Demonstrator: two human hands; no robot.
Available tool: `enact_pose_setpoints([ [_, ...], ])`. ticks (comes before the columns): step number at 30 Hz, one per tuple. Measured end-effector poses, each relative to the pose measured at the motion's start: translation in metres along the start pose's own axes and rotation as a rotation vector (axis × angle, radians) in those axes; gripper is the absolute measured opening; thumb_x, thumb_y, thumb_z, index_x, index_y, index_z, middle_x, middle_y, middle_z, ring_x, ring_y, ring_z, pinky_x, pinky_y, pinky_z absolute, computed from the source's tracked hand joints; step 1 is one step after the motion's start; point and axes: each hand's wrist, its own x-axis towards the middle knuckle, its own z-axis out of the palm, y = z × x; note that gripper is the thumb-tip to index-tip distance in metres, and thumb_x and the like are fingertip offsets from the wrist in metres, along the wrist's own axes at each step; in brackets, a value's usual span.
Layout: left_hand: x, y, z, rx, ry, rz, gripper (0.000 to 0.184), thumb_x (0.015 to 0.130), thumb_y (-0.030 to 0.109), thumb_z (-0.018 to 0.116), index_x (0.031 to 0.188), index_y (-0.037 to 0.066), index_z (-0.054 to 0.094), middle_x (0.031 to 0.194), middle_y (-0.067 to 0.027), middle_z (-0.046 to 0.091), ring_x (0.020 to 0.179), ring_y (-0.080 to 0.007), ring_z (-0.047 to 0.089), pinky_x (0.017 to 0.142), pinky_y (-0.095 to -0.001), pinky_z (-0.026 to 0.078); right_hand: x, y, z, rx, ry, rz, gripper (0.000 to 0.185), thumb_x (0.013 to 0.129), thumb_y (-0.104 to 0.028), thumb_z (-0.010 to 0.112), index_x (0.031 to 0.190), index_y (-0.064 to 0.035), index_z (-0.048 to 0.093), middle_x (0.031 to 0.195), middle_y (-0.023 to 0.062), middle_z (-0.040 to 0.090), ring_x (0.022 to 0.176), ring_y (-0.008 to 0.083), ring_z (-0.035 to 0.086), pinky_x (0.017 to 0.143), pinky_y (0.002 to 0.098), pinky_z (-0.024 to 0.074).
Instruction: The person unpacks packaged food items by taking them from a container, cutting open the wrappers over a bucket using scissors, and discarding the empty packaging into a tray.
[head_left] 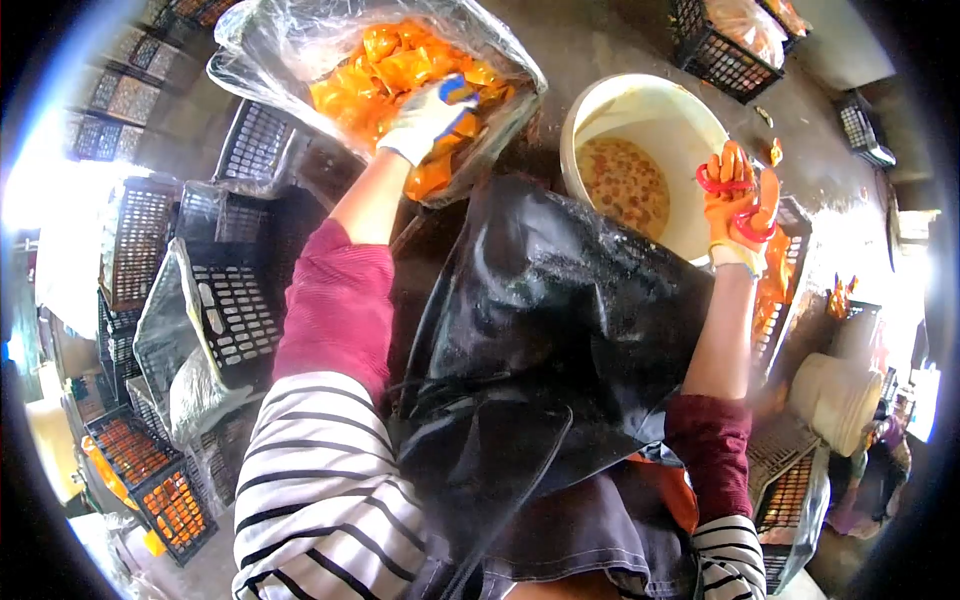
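My left hand (425, 118), in a white glove with blue-coated fingers, reaches into a crate lined with clear plastic (285, 60). Its fingers curl against the glossy orange peppers (375, 80) heaped inside; one seems to be in its grasp, though the fingertips are partly hidden. On the other side, my right hand (738, 205) wears an orange-coated glove and is closed round red-handled scissors (755, 226), whose blades I cannot make out clearly. Just left of that hand stands a large white bucket (690, 125), with many small round brownish pieces (625, 185) in its bottom.
A black apron (570, 320) covers my lap, close to the bucket. Black crates (235, 310) stack up at left, some with plastic liners. Crates with orange contents (175, 510) stand lower left, and another crate (785, 260) stands at right. A white tub (835, 400) lies farther right.
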Motion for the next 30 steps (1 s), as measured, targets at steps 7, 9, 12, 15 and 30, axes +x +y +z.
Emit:
enact_pose_setpoints([
  [7, 0.041, -0.009, 0.06, -0.003, -0.582, 0.001, 0.075, 0.086, 0.049, 0.058, 0.141, 0.003, 0.035, 0.143, -0.0119, 0.042, 0.133, -0.0222, 0.037, 0.11, -0.0294, 0.027, 0.011, 0.013, 0.016, -0.218, -0.075, 0.117, 0.047, 0.094, -0.031, 0.052, 0.122, 0.007, 0.048, 0.115, 0.0172, 0.057, 0.104, 0.0258, 0.054, 0.096, 0.0382, 0.0407],
  [9, 0.045, -0.021, 0.064, -0.007, -0.653, -0.014, 0.072, 0.085, 0.052, 0.057, 0.139, 0.008, 0.039, 0.141, -0.0126, 0.045, 0.13, -0.0256, 0.041, 0.106, -0.0328, 0.032, 0.003, 0.021, 0.034, -0.301, 0.007, 0.057, 0.048, 0.094, -0.031, 0.052, 0.123, 0.007, 0.048, 0.116, 0.0179, 0.056, 0.105, 0.0273, 0.054, 0.097, 0.0391, 0.0402],
  [12, 0.039, -0.046, 0.062, -0.017, -0.577, 0.048, 0.067, 0.082, 0.055, 0.056, 0.136, 0.016, 0.046, 0.136, -0.0137, 0.05, 0.125, -0.0308, 0.047, 0.101, -0.0378, 0.038, 0.0, 0.024, 0.036, -0.386, -0.045, 0.022, 0.047, 0.094, -0.03, 0.052, 0.123, 0.0068, 0.047, 0.118, 0.019, 0.056, 0.107, 0.0294, 0.053, 0.099, 0.0407, 0.0401],
  [15, 0.008, -0.053, 0.05, 0.025, -0.395, 0.016, 0.048, 0.086, 0.042, 0.057, 0.128, 0.02, 0.053, 0.123, -0.0122, 0.06, 0.113, -0.0312, 0.056, 0.093, -0.0382, 0.044, -0.012, 0.026, 0.035, -0.364, -0.08, -0.032, 0.046, 0.094, -0.03, 0.052, 0.123, 0.0063, 0.048, 0.121, 0.021, 0.054, 0.11, 0.0307, 0.053, 0.099, 0.0414, 0.0409],
  [30, -0.008, 0.023, 0.004, -1.399, 0.177, 0.027, 0.042, 0.089, 0.021, 0.062, 0.127, 0.004, 0.055, 0.123, -0.0065, 0.059, 0.115, -0.0169, 0.052, 0.099, -0.0309, 0.04, 0.005, 0.015, -0.032, -0.508, -0.273, 0.088, 0.047, 0.098, -0.038, 0.044, 0.127, -0.0025, 0.048, 0.122, 0.0188, 0.057, 0.11, 0.0333, 0.058, 0.09, 0.042, 0.0501],
])
